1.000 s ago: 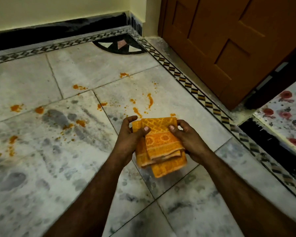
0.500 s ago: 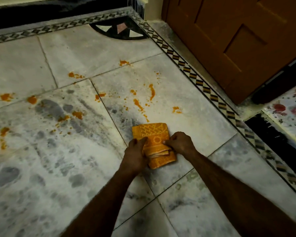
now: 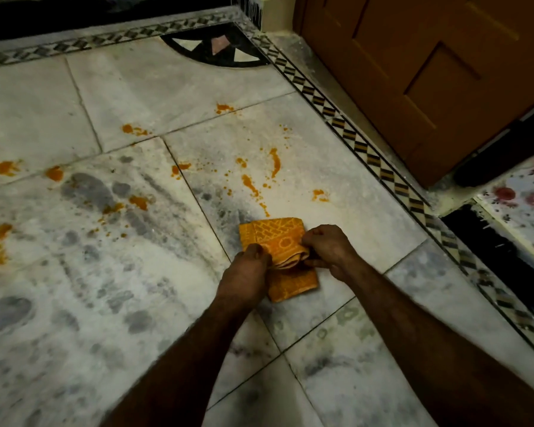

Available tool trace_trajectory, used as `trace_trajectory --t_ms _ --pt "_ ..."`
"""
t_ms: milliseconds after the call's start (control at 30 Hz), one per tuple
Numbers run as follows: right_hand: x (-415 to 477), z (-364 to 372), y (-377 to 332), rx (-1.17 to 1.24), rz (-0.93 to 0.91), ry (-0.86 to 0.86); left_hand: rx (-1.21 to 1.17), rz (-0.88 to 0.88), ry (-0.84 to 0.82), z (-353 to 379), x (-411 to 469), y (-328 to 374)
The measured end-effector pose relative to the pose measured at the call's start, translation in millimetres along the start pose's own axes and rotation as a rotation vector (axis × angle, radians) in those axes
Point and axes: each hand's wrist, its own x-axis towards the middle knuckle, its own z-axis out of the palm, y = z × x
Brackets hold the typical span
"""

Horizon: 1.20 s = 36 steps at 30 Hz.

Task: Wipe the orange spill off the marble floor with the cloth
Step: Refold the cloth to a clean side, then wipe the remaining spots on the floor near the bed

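Cloth (image 3: 285, 241): soft, light, folded thick, lying on marble floor (image 3: 367, 217). Pinched by left hand (image 3: 247, 272) and right hand (image 3: 330, 251) fingers at opposite edges; orange spill (image 3: 250, 183) just beyond fingertips.

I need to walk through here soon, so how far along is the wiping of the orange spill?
Barely started. Done: the folded orange patterned cloth is down on the white marble floor. In hand: left hand and right hand both grip it, just short of the nearest orange streak. Left: every splatter, including the far-left orange blotches, looks unwiped.
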Motion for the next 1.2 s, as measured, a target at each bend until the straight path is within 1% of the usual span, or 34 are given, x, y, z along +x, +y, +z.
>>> trace_trajectory --t_ms 33,100,167,200,233,267,300,333,367,433,467,500,567,633,700,767,800,867,967,1100,1200 --pt "-1.9 -1.1 -2.4 0.06 0.015 -0.03 0.012 0.025 0.033 -2.6 -2.1 0.6" --pt "-7.6 -8.0 -2.6 0.107 0.005 -0.054 0.062 0.132 0.121 -5.8 -6.5 4.1" --pt "-9.6 -14.2 6.8 0.055 -0.004 -0.027 0.103 0.216 0.151 -2.0 -12.9 4.8" --pt "-10.0 -17.0 15.5 -0.042 0.004 -0.011 0.133 0.246 0.134 3.4 -14.9 3.8" --pt "-9.9 -18.2 24.4 -0.217 0.016 0.003 0.151 0.255 0.093 9.4 -16.1 2.5" --pt "-10.6 -17.7 31.4 -0.445 0.006 0.022 0.152 0.245 0.036 14.4 -18.0 0.4" --pt "-11.4 -15.2 36.1 -0.664 -0.049 0.051 0.142 0.246 0.018 18.6 -18.6 -3.6" --pt "-13.0 -11.4 39.3 -0.826 -0.161 0.091 0.119 0.246 0.018 20.8 -19.2 -6.7" --pt "-11.8 -5.1 40.7 -0.914 -0.313 0.133 0.101 0.235 0.028 23.7 -18.4 -12.2" --pt "-9.3 9.9 41.0 -0.963 -0.547 0.178 0.091 0.187 0.063 24.4 -16.1 -21.5" --pt "-6.1 20.7 41.5 -1.004 -0.614 0.163 0.102 0.15 0.078 23.2 -14.2 -29.2" --pt "-3.6 31.7 45.3 -1.067 -0.644 0.095 0.118 0.102 0.063 22.1 -14.1 -36.2" --pt "1.5 53.1 54.0 -1.224 -0.632 -0.045 0.134 0.026 0.013 19.1 -14.2 -52.0" --pt "1.5 63.4 58.8 -1.309 -0.558 -0.067 0.137 -0.019 -0.008 12.4 -14.9 -62.7" --pt "-2.3 68.0 57.0 -1.328 -0.529 -0.053 0.105 -0.045 -0.099 4.4 -14.8 -71.4" --pt "-4.3 69.8 48.2 -1.347 -0.467 -0.094 0.061 -0.101 -0.266 1.6 -14.4 -74.1" --pt "-3.1 70.8 46.6 -1.37 -0.422 -0.127 0.068 -0.122 -0.309 -0.2 -11.9 -72.1" --pt "-2.2 74.0 36.9 -1.389 -0.371 -0.168 0.044 -0.15 -0.332 -2.6 -6.5 -68.7" --pt "-2.6 70.4 26.8 -1.396 -0.296 -0.246 0.021 -0.162 -0.39 -11.2 -0.4 -66.1" --pt "-0.9 61.5 18.1 -1.448 -0.194 -0.387 -0.058 -0.117 -0.487 -26.9 1.0 -78.2" --pt "-9.5 52.9 11.3 -1.446 -0.064 -0.449 -0.039 -0.094 -0.545 -32.7 -6.8 -84.5"
